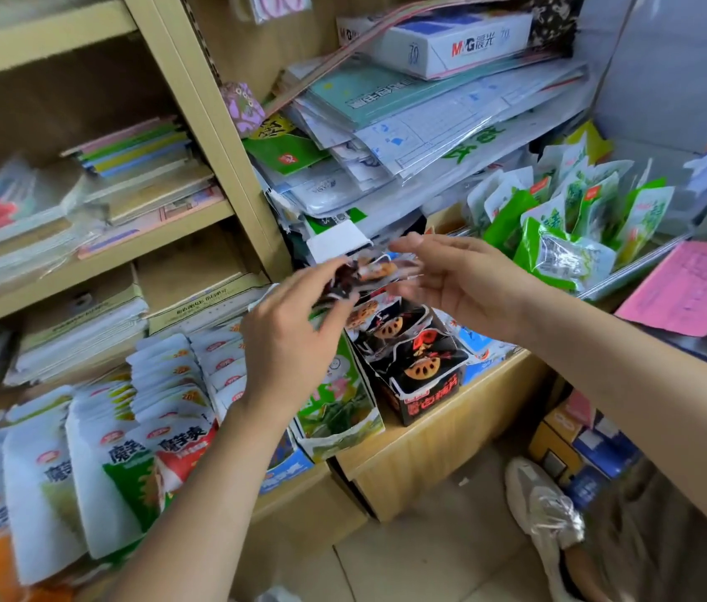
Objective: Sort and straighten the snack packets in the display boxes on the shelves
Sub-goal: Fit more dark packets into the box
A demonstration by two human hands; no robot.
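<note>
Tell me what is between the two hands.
Head view: dark snack packets, pinched by the left hand, fill the gap to the right hand.

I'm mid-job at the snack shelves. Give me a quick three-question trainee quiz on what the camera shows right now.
1. True or false: the black display box holds no packets.
2. Multiple choice: where are the green packets relative to the black display box? A) on the floor B) to its right and higher up C) inside it
3. Short answer: which of the hands pinches the black packets held above that box?

Key
1. False; packets stand in it.
2. B
3. The left hand.
</note>
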